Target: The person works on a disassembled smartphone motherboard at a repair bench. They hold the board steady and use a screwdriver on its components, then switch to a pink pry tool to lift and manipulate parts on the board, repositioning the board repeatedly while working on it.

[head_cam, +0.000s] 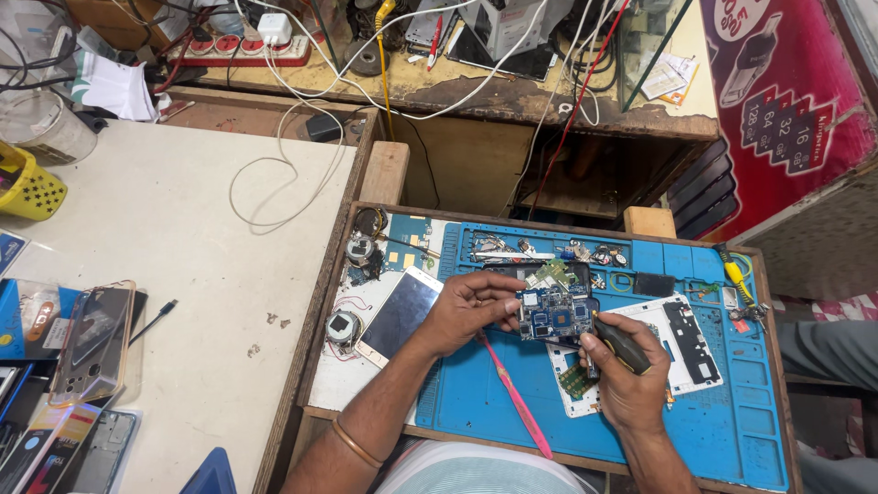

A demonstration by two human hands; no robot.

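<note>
Your left hand (466,311) covers the left edge of the board (556,314), so you can't see how far the fingers reach under it. Your right hand (622,370) hides most of the screwdriver (620,345); its tip against the board is too small to make out. The white frame (681,343) is partly buried under that hand. Both forearms run off the bottom edge. The small parts in the mat (722,430) trays are too tiny to tell apart. The phone case (91,343) at the left is half under clutter, and the table (183,238) is cut by the left edge
</note>
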